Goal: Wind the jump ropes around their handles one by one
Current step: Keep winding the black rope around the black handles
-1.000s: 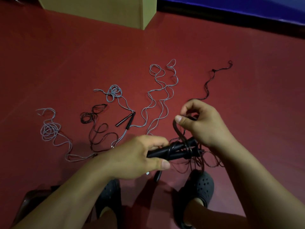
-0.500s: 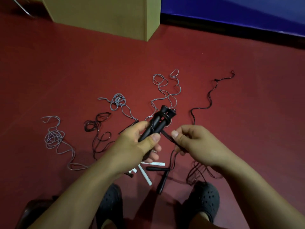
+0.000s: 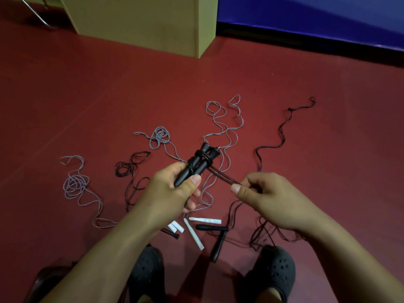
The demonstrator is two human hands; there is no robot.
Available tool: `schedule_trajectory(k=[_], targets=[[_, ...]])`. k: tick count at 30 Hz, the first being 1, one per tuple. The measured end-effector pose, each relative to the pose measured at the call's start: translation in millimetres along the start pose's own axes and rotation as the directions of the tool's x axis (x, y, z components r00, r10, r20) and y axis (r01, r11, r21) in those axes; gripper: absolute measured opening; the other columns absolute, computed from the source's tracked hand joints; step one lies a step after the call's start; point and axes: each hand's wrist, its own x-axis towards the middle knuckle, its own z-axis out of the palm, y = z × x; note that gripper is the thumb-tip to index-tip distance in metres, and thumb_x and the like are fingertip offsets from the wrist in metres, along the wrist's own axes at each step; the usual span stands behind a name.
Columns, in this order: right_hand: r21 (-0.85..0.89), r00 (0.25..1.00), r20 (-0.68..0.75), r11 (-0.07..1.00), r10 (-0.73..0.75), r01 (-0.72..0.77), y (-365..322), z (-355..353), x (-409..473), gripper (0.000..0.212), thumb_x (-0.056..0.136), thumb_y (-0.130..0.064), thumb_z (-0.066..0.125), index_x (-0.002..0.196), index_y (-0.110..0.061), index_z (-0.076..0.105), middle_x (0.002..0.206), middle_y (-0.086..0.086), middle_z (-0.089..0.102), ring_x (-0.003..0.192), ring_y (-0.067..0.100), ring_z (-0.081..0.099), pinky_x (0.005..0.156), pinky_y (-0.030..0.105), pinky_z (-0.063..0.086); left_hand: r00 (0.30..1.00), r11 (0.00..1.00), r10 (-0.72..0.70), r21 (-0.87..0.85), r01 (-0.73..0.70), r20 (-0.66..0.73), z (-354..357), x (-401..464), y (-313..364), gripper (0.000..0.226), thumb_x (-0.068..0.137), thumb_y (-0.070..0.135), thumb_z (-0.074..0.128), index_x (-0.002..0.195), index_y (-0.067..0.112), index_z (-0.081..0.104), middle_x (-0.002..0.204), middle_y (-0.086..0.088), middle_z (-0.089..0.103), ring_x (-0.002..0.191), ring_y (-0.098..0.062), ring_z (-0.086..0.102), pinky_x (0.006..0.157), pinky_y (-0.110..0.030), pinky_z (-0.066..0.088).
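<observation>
**Black rope: light, limp, handles rigid**

The paired black handles (image 3: pixel 197 166) are held above the floor (image 3: pixel 87 95), clamped in the left hand (image 3: pixel 172 193). The black rope (image 3: pixel 225 178) is pinched taut by the right hand (image 3: pixel 269 197). Tension is judged necessary; slack cord would likely slip.

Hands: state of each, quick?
Left hand: grips the black handles.
Right hand: pinches the dark rope.
</observation>
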Motion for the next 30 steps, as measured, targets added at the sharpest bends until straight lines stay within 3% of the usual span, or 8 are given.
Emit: schedule_trajectory(k=[5,8,13,17,20,24,27,30], targets=[[0.032,0.994,-0.071,0.996,-0.084,0.087,-8,-4,-6,0.041,0.09,-0.045,0.061,0.069,-0.01,0.054,0.052,-0.008,0.037,0.049,0.004,0.031,0.048,0.019,0.027,0.996,0.978,0.077,0.196,-0.07,-0.032,-9,3,-5,0.015,0.096,0.021,0.061,0.092,0.035,0.064,0.071,0.0,0.068,0.053,-0.015,0.063,0.059,-0.031,0.053],[0.081,0.991,-0.06,0.989,-0.12,0.125,-9,-2,-8,0.042,0.09,-0.042,0.064,0.068,-0.007,0.053,0.053,-0.007,0.036,0.05,0.006,0.032,0.049,0.025,0.029,0.994,0.949,0.103,0.302,-0.088,-0.037,-12,2,-7,0.02,0.094,0.025,0.062,0.093,0.045,0.061,0.071,0.006,0.071,0.055,-0.015,0.067,0.065,-0.035,0.056],[0.141,0.981,-0.018,0.971,-0.192,0.192,-16,6,-11,0.04,0.089,-0.035,0.068,0.065,-0.009,0.048,0.052,-0.007,0.033,0.049,0.008,0.029,0.048,0.025,0.027,0.993,0.931,0.094,0.359,-0.065,-0.065,-12,3,-12,0.008,0.087,0.041,0.06,0.095,0.045,0.06,0.068,0.011,0.07,0.062,-0.017,0.068,0.072,-0.047,0.059],[0.207,0.972,-0.05,0.95,-0.229,0.235,-17,8,-10,0.029,0.09,-0.034,0.063,0.067,-0.02,0.052,0.052,-0.009,0.037,0.05,0.005,0.032,0.048,0.023,0.029,0.994,0.902,0.101,0.426,-0.069,-0.051,-14,2,-15,0.006,0.092,0.035,0.062,0.094,0.039,0.059,0.067,0.012,0.069,0.055,-0.005,0.063,0.07,-0.042,0.058],[0.141,0.961,-0.091,0.952,-0.262,0.273,-9,8,-9,0.024,0.095,-0.023,0.061,0.072,-0.026,0.057,0.055,-0.012,0.043,0.051,0.003,0.037,0.05,0.019,0.031,0.999,0.87,0.032,0.491,-0.046,0.038,-13,-1,-15,0.004,0.094,0.035,0.061,0.093,0.037,0.058,0.07,0.007,0.07,0.049,-0.003,0.059,0.06,-0.033,0.054],[-0.17,0.894,-0.186,0.909,-0.408,0.38,-1,10,-5,0.013,0.096,-0.028,0.054,0.088,-0.023,0.064,0.072,-0.017,0.051,0.071,-0.003,0.05,0.064,0.01,0.035,0.963,0.869,-0.116,0.494,-0.021,0.245,-6,-7,-11,0.002,0.095,0.033,0.062,0.096,0.033,0.06,0.071,0.002,0.069,0.045,-0.008,0.058,0.049,-0.022,0.046],[-0.162,0.888,-0.222,0.913,-0.404,0.375,4,11,-2,0.014,0.095,-0.03,0.057,0.099,-0.023,0.068,0.081,-0.013,0.057,0.077,0.001,0.055,0.069,0.014,0.04,0.9,0.873,-0.165,0.484,-0.057,0.403,-2,-11,-6,0.003,0.095,0.032,0.062,0.095,0.03,0.06,0.073,0.0,0.069,0.047,-0.011,0.057,0.051,-0.024,0.047],[-0.047,0.919,-0.253,0.953,-0.302,0.3,3,12,1,0.013,0.087,-0.028,0.069,0.099,-0.025,0.071,0.081,-0.015,0.063,0.077,0.005,0.06,0.069,0.016,0.043,0.852,0.865,-0.17,0.489,-0.111,0.495,-1,-14,-3,0.003,0.096,0.032,0.062,0.095,0.03,0.06,0.073,0.002,0.07,0.05,-0.012,0.06,0.055,-0.025,0.049]])
